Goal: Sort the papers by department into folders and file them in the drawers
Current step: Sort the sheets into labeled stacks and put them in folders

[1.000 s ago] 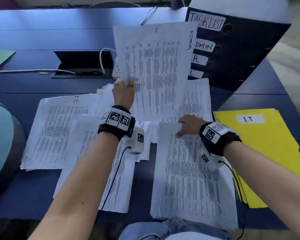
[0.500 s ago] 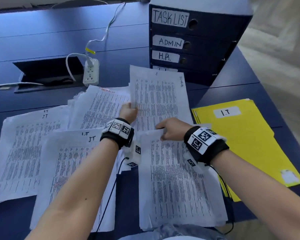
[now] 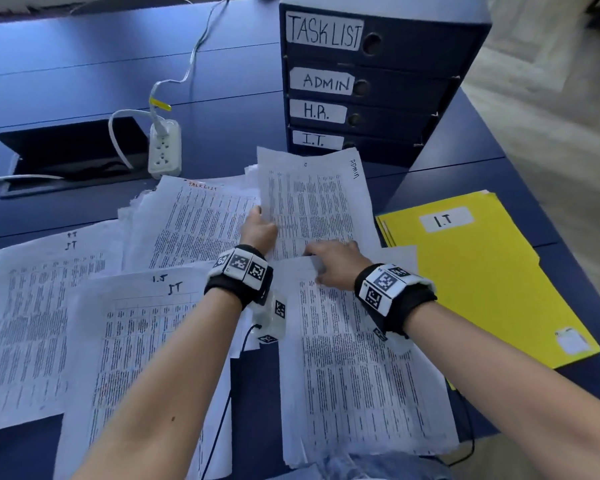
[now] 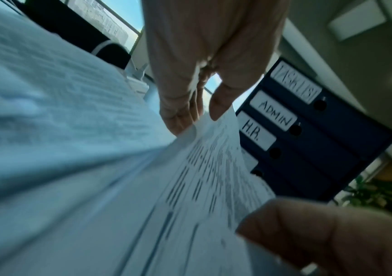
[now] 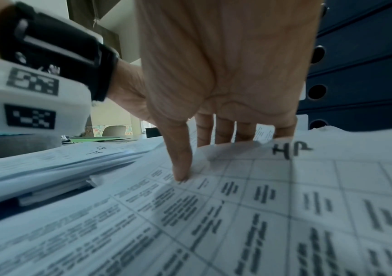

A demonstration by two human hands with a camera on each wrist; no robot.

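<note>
- Left hand (image 3: 258,230) in the head view is pinching the ADMIN sheet (image 3: 319,206) by its left edge, right hand (image 3: 336,266) is resting on the near pile (image 3: 354,362); all on the blue surface (image 3: 84,84), drawer unit (image 3: 378,88) behind, yellow I.T folder (image 3: 482,278) to the right.
- Left wrist: thumb and fingers (image 4: 221,104) are nipping that sheet's corner.
- Right wrist: fingers are curling over the HR page (image 5: 261,205), thumb (image 5: 180,168) pressing down on it.

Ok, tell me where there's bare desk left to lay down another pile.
Bare blue desk lies behind the power strip, left of the drawer unit. A narrower patch lies between the drawer unit and the yellow I.T folder. The near middle is crowded: overlapping paper piles run from the left edge to the folder.
</note>
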